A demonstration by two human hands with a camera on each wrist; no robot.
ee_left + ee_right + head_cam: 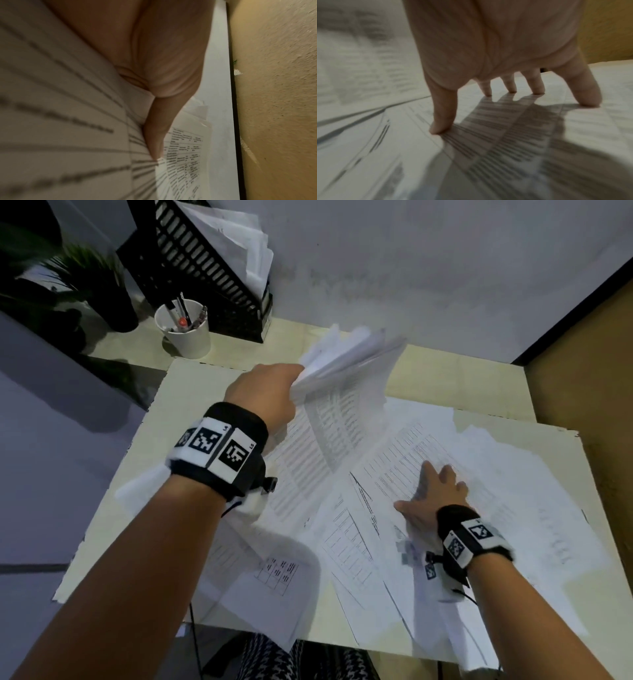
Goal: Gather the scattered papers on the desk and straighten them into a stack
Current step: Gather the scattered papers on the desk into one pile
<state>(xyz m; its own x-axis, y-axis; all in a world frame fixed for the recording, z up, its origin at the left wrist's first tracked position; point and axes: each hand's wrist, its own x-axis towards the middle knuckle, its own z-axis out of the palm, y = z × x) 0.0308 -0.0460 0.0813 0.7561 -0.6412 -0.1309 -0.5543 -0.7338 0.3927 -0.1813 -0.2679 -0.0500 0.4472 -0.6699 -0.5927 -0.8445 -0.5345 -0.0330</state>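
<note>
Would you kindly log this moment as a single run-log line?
left hand: grips lifted bundle of papers | right hand: fingertips press loose sheets on desk | stack: not yet straightened

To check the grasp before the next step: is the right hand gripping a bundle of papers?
No, the right hand lies with spread, straight fingers pressing on the papers on the desk; the left hand grips the lifted bundle.
</note>
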